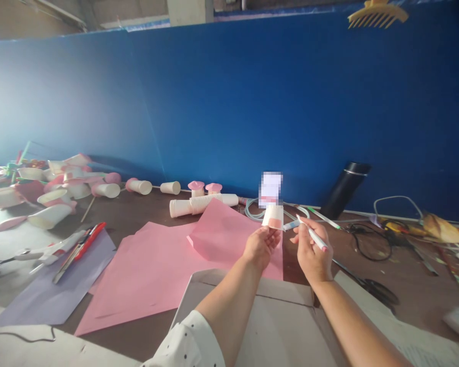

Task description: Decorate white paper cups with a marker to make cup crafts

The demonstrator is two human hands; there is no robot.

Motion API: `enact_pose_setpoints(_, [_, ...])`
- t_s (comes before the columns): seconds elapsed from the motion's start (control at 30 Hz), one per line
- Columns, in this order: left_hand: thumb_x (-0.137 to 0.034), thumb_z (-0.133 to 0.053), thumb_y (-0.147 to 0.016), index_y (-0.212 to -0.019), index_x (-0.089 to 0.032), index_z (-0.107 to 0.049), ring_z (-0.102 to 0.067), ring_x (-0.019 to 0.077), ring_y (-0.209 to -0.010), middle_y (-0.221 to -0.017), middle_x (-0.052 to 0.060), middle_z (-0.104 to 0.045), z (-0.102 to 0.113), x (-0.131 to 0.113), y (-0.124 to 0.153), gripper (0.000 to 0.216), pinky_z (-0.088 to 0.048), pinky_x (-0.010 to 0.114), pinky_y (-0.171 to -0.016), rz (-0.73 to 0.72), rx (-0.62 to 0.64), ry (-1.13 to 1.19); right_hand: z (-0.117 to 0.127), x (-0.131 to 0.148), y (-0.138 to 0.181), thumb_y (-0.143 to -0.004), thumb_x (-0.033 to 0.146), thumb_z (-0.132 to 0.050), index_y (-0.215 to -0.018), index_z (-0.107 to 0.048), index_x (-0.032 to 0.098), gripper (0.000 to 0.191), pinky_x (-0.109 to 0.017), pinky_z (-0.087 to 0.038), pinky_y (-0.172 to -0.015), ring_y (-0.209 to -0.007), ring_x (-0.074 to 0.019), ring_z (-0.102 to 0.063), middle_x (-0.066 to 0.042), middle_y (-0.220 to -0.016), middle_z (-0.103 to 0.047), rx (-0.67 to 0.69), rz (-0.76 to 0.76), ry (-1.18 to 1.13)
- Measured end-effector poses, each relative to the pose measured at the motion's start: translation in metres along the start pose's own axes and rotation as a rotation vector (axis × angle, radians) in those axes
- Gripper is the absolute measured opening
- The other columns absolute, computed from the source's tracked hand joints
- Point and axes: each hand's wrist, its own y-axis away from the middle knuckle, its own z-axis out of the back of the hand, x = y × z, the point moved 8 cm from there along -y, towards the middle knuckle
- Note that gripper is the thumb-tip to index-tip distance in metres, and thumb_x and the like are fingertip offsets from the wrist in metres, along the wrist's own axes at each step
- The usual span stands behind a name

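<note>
My left hand is closed around the lower part of a small white paper cup, held with its narrower end up. A salmon-pink patch shows on the cup's lower side. In my right hand is a white marker with a pink end, gripped between thumb and fingers, just right of the cup. Between the cup and the right hand there is a white and light-blue pen-like piece; whether I hold it cannot be made out. A blurred-out white rectangle stands right behind the cup.
Pink paper sheets and a purple sheet with a red cutter lie left. Stacked paper cups lie behind. Pink-and-white cup pieces are heaped far left. A black bottle, cables and black scissors are right.
</note>
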Motion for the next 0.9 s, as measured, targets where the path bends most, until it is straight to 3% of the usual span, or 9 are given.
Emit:
enact_pose_setpoints(0.23, [-0.014,-0.054,-0.083,-0.082,-0.007,-0.059,-0.068,0.0161,-0.075,-0.077,0.01,-0.066,0.0,-0.002,0.003,0.008,-0.055,0.024,-0.071,0.034,-0.051,0.069,-0.002,-0.021,-0.003,-0.089,0.045,-0.047,-0.106,-0.059,0.019,0.034,-0.027,-0.049,-0.057,-0.051,-0.011,-0.059,-0.003,-0.079,-0.066,0.013,-0.2,0.005])
enact_pose_setpoints(0.5, [-0.014,-0.055,-0.082,-0.082,-0.007,-0.06,-0.068,0.0152,-0.072,-0.075,0.01,-0.066,-0.002,-0.003,0.004,0.009,-0.055,0.023,-0.07,0.052,-0.032,0.1,-0.012,-0.051,0.002,-0.077,0.047,-0.06,-0.098,-0.062,0.017,0.037,-0.025,-0.047,-0.045,-0.046,-0.0133,-0.058,-0.007,-0.079,-0.07,0.082,-0.464,-0.086])
enact_pose_setpoints(0.77, [-0.015,-0.054,-0.082,-0.083,-0.007,-0.061,-0.067,0.0143,-0.07,-0.074,0.01,-0.066,-0.004,-0.001,0.003,0.011,-0.054,0.022,-0.069,0.073,0.002,0.099,-0.023,-0.071,0.013,-0.069,0.048,-0.07,-0.094,-0.064,0.019,0.039,-0.023,-0.05,-0.042,-0.048,-0.0128,-0.058,-0.004,-0.075,-0.07,0.064,-0.643,-0.319])
enact_pose_setpoints(0.9, [-0.016,-0.053,-0.083,-0.077,-0.007,-0.059,-0.067,0.014,-0.071,-0.074,0.011,-0.066,-0.006,0.0,0.004,0.012,-0.053,0.021,-0.068,0.087,0.006,0.043,-0.028,-0.076,0.019,-0.062,0.037,-0.078,-0.091,-0.064,0.02,0.037,-0.02,-0.05,-0.042,-0.049,-0.0102,-0.057,-0.002,-0.072,-0.07,0.027,-0.803,-0.519])
